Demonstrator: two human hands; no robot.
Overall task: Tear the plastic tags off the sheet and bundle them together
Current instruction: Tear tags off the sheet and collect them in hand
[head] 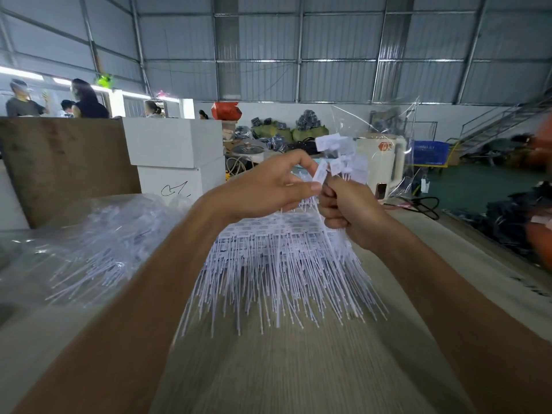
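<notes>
Print on tags [270, 231] too small to read — right-edge figure [542, 186] blurred, cut off.

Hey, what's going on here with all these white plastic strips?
A person is pulling plastic tags off a sheet. The right hand grips a bundle of loose tags, while the left hand pinches a single tag beside it. The sheet of tags still lies on the table, many tags attached.

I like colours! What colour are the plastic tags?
White, seen in the head view: plastic tags.
</notes>
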